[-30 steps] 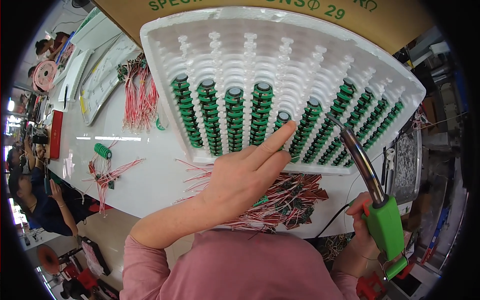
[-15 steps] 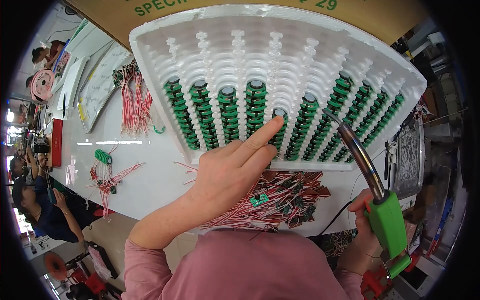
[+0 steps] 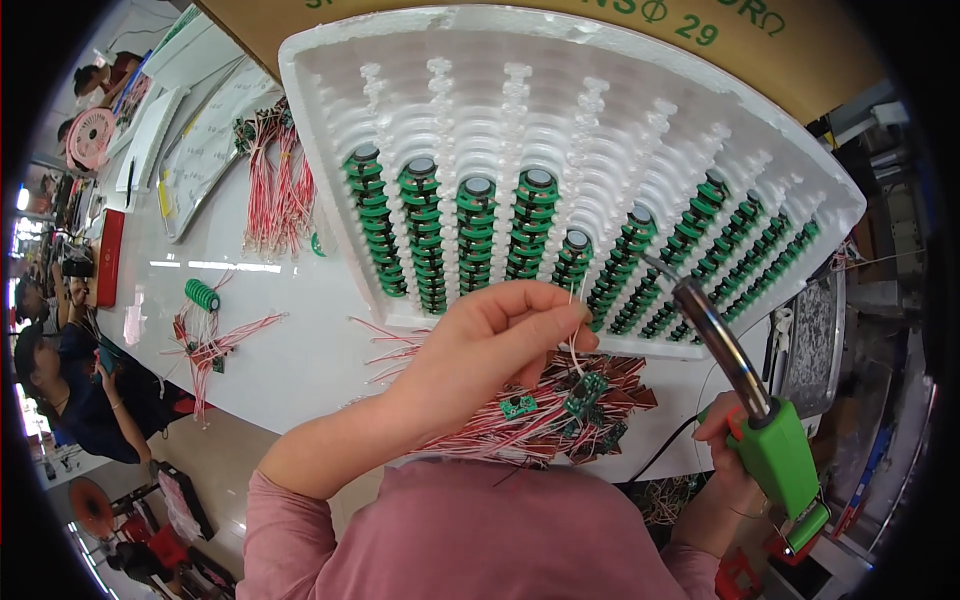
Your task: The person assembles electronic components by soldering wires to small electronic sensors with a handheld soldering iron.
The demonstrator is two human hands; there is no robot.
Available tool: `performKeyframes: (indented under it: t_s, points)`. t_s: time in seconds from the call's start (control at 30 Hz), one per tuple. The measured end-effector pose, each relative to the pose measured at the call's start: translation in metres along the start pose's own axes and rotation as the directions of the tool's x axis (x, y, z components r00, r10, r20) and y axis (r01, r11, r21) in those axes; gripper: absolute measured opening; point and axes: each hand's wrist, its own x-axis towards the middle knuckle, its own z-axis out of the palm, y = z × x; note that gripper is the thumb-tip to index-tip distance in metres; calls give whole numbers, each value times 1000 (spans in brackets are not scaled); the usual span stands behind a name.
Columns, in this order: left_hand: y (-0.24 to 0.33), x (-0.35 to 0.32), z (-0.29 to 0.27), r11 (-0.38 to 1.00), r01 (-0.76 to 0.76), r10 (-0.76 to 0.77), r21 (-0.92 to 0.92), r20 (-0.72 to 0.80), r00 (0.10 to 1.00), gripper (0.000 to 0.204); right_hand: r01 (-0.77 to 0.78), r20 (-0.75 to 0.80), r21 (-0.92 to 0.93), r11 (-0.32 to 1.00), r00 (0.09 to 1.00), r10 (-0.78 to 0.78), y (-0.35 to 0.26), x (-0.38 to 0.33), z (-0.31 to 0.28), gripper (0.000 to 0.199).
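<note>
Between the thumb and fingertips of my left hand (image 3: 510,335) are thin wires, closed in a pinch. From these wires a small green circuit board (image 3: 586,395) hangs above a pile of wired boards (image 3: 470,425). My right hand (image 3: 728,460) is wrapped round the handle of a green soldering gun (image 3: 775,455). Its bent metal tip is over the white foam tray (image 3: 480,100), close to the rows of stacked parts. Those stacks (image 3: 476,235) are round, green-edged discs, like small speakers, standing in the grooves. The shortest stack (image 3: 573,255) is just beyond my left fingers.
A cardboard box (image 3: 600,25) stands behind the tray. Bundled red and white wires with boards (image 3: 275,185) lie on the left of the white table, with a small green disc stack (image 3: 202,296) nearer. Co-workers sit at the far left, beside a pink fan (image 3: 90,138).
My left hand has drawn back from the short stack, where a finger was extended, and now pinches wires with a board hanging from them. The soldering gun has barely shifted.
</note>
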Motion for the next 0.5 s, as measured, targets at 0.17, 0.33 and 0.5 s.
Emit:
performKeyframes:
  t_s: [0.17,0.33,0.5]
  points:
    - [1,9,-5,966,92,-99,-241,-20,995,15,92,268,-137,986,962,-52,1,27,-1,49]
    - [1,9,-9,934,152,-159,-325,5,987,15,-55,68,-101,993,996,62,10,25,11,38]
    - [3,7,-6,923,172,-186,-344,-10,982,14,-168,75,-150,974,981,181,3,30,15,26]
